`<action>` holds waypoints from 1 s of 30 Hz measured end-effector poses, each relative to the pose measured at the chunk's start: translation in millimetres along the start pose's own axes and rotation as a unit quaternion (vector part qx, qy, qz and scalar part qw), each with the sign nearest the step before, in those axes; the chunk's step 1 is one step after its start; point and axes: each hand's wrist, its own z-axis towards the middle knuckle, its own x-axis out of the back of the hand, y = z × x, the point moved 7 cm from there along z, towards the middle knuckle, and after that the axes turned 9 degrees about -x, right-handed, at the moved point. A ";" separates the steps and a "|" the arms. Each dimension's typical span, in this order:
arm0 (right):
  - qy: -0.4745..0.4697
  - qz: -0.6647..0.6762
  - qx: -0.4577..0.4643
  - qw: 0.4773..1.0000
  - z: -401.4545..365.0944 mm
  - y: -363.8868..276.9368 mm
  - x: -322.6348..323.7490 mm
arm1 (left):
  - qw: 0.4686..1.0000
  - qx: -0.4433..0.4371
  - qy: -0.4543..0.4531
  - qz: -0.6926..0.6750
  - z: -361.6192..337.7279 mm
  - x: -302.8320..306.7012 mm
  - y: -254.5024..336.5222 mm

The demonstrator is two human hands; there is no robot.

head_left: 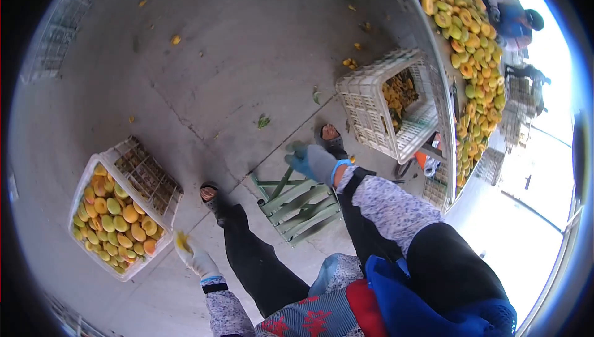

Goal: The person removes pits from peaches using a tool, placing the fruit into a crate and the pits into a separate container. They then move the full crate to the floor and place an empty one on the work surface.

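Head view: at 8 o'clock, a knock to the full crate [148, 170] could spill its fruit [117, 222]. At 7, the left hand [199, 260] has yellow at its fingertips; I can't tell whether it grips anything. Near centre, a bump could tip the stool [297, 206]; the right hand [314, 162] is over its edge, grip unclear. Concrete floor [204, 77] carries slippery-looking scraps [263, 122]. At 2, the fruit-heaped worktop [433, 46] fronts a bright opening [526, 164].

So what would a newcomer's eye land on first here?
Probably the heap of yellow fruit spread along the table at upper right. Then the white crate of fruit at lower left, beside the left hand, and the green stool near the middle, by the right hand.
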 end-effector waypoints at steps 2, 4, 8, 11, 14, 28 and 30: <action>0.222 0.090 0.111 0.965 -30.0 50.0 54.2 | 0.985 0.057 -0.137 -0.090 27.3 -33.6 14.3; 0.259 0.222 0.047 0.939 -87.0 100.5 74.6 | 0.959 0.085 -0.259 -0.079 52.7 -57.1 33.1; 0.251 0.364 -0.170 0.881 -259.9 185.9 25.1 | 0.904 0.072 -0.420 0.033 89.9 -85.3 132.7; 0.266 0.492 -0.282 0.779 -341.4 273.4 -103.3 | 0.875 0.029 -0.461 0.148 116.0 -96.7 177.7; 0.247 0.609 -0.406 0.635 -406.7 315.3 -194.3 | 0.886 -0.012 -0.420 0.195 144.6 -97.1 196.6; 0.342 0.373 -0.718 0.479 -499.2 725.6 -426.0 | 0.644 -0.527 -0.456 0.315 -243.1 -350.2 214.8; 0.468 0.384 -0.677 0.418 -508.9 735.8 -427.7 | 0.631 -0.523 -0.454 0.350 -279.9 -404.4 197.8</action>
